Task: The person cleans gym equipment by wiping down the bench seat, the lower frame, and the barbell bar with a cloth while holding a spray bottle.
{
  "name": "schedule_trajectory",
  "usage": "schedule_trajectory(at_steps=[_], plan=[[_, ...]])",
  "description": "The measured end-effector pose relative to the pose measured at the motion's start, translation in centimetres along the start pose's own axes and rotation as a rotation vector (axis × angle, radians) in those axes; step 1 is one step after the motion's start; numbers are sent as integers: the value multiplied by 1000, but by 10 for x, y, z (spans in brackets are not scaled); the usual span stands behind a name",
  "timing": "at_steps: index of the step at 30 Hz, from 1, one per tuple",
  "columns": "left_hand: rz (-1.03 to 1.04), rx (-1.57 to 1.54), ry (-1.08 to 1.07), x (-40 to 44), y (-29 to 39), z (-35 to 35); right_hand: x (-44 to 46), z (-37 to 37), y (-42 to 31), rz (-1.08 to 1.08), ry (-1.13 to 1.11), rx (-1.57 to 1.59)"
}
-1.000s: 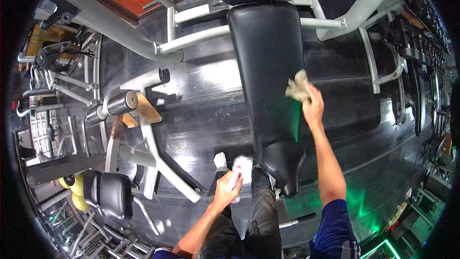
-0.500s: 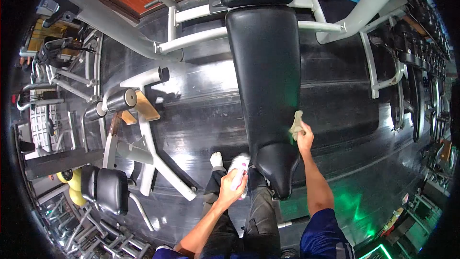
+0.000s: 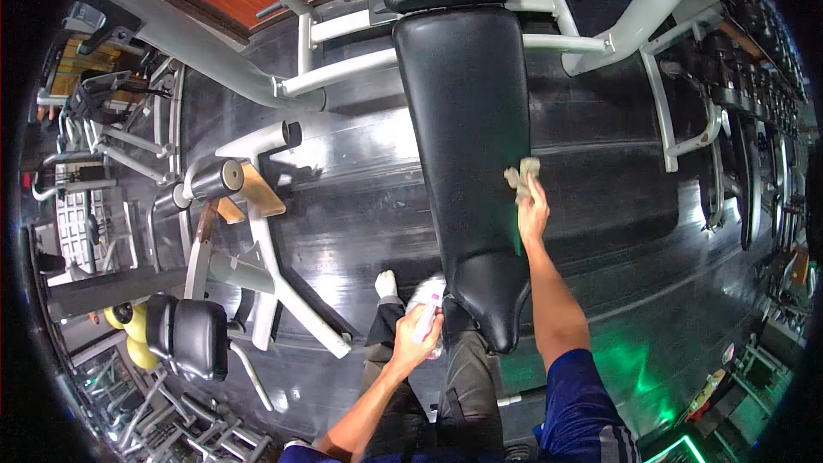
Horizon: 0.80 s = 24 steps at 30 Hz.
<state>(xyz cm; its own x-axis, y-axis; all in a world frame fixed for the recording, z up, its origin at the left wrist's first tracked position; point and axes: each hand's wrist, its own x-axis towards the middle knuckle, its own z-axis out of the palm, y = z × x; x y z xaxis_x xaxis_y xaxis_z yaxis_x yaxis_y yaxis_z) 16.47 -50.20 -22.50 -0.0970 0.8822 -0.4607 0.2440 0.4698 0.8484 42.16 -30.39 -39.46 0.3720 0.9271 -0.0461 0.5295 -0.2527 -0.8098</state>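
Note:
A long bench with a black padded top runs away from me in the middle of the view. My right hand grips a crumpled beige cloth at the pad's right edge. Part of the cloth lies over that edge; whether it presses on the pad, I cannot tell. Low in front of my legs, left of the bench's narrow near end, my left hand is closed around a small white bottle with pink markings. The bottle's top is hard to make out against the white shoe behind it.
White frame tubes cross beneath the far part of the bench. To the left stands a machine with roller pads and a black seat. Dumbbell racks line the right side. Dark flooring surrounds the bench.
My right hand has moved the cloth farther along the bench's right edge, away from me. My left hand with the bottle has stayed nearly in place. The view has shifted slightly.

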Motion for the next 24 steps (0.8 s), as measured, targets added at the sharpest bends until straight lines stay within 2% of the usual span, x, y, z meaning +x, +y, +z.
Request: schedule_trajectory(at_steps=[1,2,5,6,7,8,9,10,11,12,15,17,20,22,23,24], plan=[[-4,5,-4,0,1,1,-18,-1,20,63,-8,100],[-10,12,-8,-1,2,0,-31,-7,32,276,-75,-10],[13,56,-32,-3,-4,-4,-37,-4,72,389,-58,-27],[26,76,-41,-4,-7,-6,-24,-1,69,376,-41,17],[40,86,-25,-5,-5,-8,-7,-10,35,325,-49,168],[56,95,-10,-4,-1,-8,17,-3,40,154,-38,133],[77,104,6,-3,2,-8,46,-2,22,110,-66,120],[78,123,7,-2,2,-9,77,5,12,-41,-34,96],[68,103,16,-3,-2,-8,104,0,-26,1,-79,105],[57,85,24,-4,-9,-6,134,10,-25,-144,-41,63],[32,57,19,-1,-10,-2,174,5,-68,-45,-126,29],[3,22,2,-2,-5,3,173,14,-33,-79,-139,55],[-28,-18,-18,1,3,8,135,2,11,113,-299,-101],[-21,-25,-28,1,3,10,97,3,95,229,-481,-66],[-19,-28,-31,0,2,9,66,-7,93,300,-492,-117],[-50,-55,-32,-3,2,8,36,-6,125,351,-486,-137]])
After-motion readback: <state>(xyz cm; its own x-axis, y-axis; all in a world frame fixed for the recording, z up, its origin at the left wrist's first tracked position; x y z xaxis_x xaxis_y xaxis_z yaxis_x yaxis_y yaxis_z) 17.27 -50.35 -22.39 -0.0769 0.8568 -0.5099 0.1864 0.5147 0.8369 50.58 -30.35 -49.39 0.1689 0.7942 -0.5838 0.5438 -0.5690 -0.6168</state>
